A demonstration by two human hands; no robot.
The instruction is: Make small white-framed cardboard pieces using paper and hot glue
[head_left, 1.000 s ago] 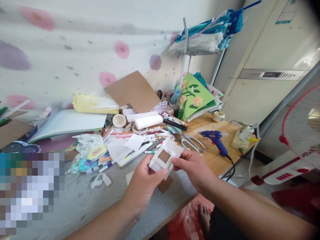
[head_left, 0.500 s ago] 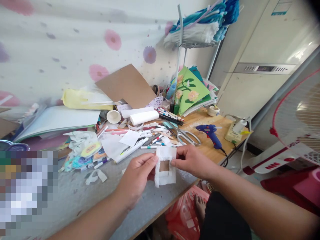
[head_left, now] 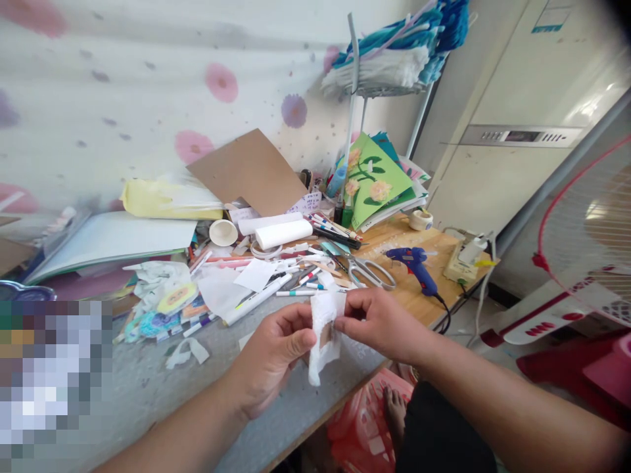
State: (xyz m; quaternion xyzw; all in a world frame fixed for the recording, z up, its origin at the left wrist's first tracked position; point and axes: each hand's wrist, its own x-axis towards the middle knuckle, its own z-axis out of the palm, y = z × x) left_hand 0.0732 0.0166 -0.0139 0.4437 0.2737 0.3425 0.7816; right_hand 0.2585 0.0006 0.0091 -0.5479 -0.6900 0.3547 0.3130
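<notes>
Between my hands, above the table's front edge, is a small white paper frame point(head_left: 323, 312) with a brown area in its middle. My left hand point(head_left: 276, 351) pinches its left side, thumb on the near face. At the upper right side, my right hand point(head_left: 377, 322) grips it between thumb and fingers. The piece is turned at an angle, so its thick, crumpled left edge faces me. Part of the brown middle is hidden by that edge. Just beyond my hands lie scissors point(head_left: 369, 270) and several marker pens point(head_left: 300, 292).
A blue glue gun point(head_left: 414, 263) rests at the right, near a power strip point(head_left: 461, 259). White rolls point(head_left: 283, 232), a paper cup point(head_left: 223, 232) and a brown board point(head_left: 251, 171) are at the back. Paper scraps point(head_left: 187, 353) lie left. A fan point(head_left: 586, 230) stands right of the table.
The white paper frame has turned from nearly facing me to a slant, and its lower end has dropped slightly. Both hands keep hold of it.
</notes>
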